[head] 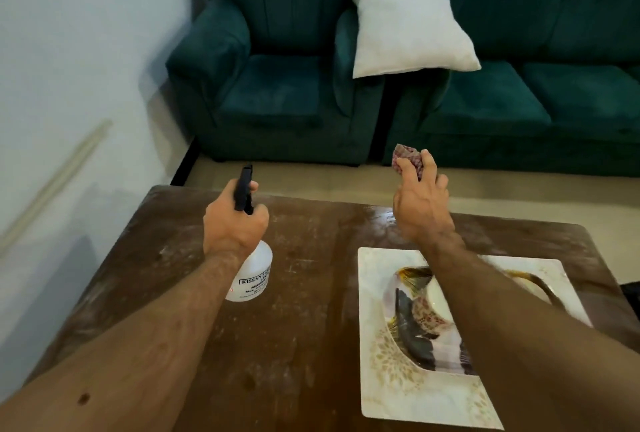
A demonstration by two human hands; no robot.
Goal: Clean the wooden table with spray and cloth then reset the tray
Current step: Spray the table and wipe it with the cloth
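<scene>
A dusty brown wooden table (304, 310) fills the lower part of the head view. My left hand (233, 223) grips the black trigger head of a clear spray bottle (254, 275), held over the table's left half. My right hand (420, 204) is raised above the table's far edge and holds a crumpled reddish patterned cloth (408, 159). A white rectangular tray (422, 393) with a feather pattern lies on the table's right side, partly hidden under my right forearm.
A dark green armchair (273, 85) and a matching sofa (540, 92) stand beyond the table. A white pillow (408, 23) leans between them. A white wall (69, 85) runs along the left. A strip of pale floor separates table and seats.
</scene>
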